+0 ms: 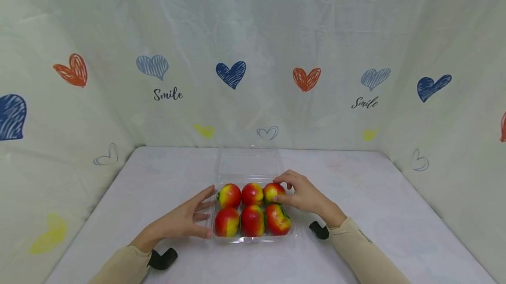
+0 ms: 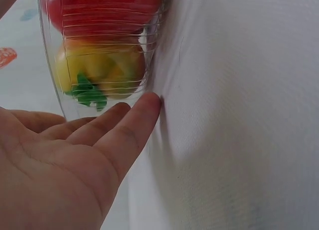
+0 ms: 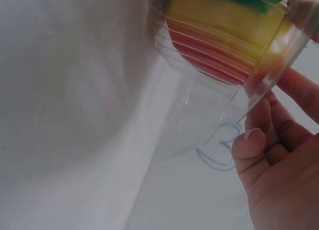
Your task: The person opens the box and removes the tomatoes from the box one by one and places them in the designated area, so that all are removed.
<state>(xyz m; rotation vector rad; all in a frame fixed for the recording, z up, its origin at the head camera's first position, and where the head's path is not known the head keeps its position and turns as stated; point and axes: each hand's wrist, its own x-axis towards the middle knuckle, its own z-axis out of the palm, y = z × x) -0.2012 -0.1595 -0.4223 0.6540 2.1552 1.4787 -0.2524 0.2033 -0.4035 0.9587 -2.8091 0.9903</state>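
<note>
A clear plastic clamshell box (image 1: 268, 239) lies on the table with its lid (image 1: 249, 163) tipped back. In two rows inside sit several red and yellow fruits (image 1: 252, 221), some with green leaves. My right hand (image 1: 304, 194) holds the back-right fruit (image 1: 272, 191), thumb in front and forefinger behind. In the right wrist view, its other fingers (image 3: 251, 142) curl outside the box rim. At the box's left side, my left hand (image 1: 179, 217) has its fingers spread and rather straight. The left wrist view shows its fingertips (image 2: 149, 103) close by the ribbed wall; contact is unclear.
The white table (image 1: 336, 257) runs back to a pale curtain (image 1: 336, 34) printed with hearts. More curtain stands along both sides. A black wrist piece (image 1: 163, 259) shows below the left hand, another (image 1: 318, 230) below the right.
</note>
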